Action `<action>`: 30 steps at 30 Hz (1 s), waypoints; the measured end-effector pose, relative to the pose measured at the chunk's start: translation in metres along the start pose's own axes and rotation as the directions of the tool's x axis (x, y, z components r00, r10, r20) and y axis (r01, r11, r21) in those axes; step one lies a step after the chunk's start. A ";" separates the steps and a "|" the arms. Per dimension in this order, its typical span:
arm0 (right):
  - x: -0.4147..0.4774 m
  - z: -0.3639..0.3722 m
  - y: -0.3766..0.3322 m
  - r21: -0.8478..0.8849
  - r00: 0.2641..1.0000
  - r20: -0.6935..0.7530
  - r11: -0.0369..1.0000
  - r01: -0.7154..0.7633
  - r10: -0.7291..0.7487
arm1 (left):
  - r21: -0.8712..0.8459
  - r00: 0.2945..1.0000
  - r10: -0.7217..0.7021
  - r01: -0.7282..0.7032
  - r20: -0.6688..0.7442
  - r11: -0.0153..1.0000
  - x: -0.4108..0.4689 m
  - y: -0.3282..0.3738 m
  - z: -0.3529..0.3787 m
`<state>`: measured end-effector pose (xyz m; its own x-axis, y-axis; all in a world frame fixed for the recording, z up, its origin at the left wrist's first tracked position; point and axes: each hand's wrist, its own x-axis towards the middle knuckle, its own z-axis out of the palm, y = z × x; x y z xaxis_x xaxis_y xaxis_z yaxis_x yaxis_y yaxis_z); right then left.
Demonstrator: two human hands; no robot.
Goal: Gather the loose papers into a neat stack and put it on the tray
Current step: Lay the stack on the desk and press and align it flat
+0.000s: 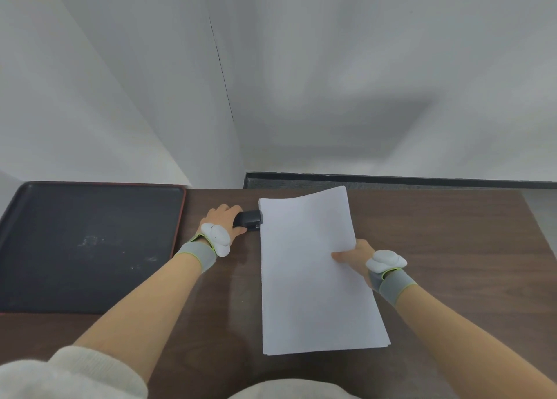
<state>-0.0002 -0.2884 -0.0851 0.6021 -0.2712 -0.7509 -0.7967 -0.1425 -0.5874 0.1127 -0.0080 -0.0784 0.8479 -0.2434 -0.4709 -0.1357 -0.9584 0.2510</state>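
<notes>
While the stack of papers (313,275) lies on the dark brown table (452,248), the right hand (354,258) pinches its right edge, thumb on top of the sheets and the other fingers hidden beneath. The stack looks fairly even, though a few sheet edges show at its near right corner, and its far end curls upward slightly. The left hand (223,222) has its grip closed around a black stapler (248,220), whose front end touches the far left corner of the stack. The dark tray (180,217) with a reddish rim sits on the table's left part, apart from the papers, with the left forearm lying between them. Both wrists carry grey bands with white devices; a cream sleeve shows at the lower left.
</notes>
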 end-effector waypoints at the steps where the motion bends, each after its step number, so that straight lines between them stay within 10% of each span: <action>1: -0.001 0.000 0.000 -0.005 1.000 0.004 1.000 -0.002 0.002 | 0.003 1.000 0.004 -0.004 0.000 1.000 0.000 0.000 0.001; 30: -0.012 -0.002 0.000 0.001 1.000 -0.012 1.000 -0.012 0.012 | 0.003 0.943 -0.196 0.204 -0.269 0.979 0.000 0.032 0.038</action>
<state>-0.0080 -0.2871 -0.0755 0.5923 -0.2841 -0.7540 -0.8035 -0.1382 -0.5791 0.0887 -0.0449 -0.1028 0.9641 -0.0017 -0.2657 0.0389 -0.9883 0.1473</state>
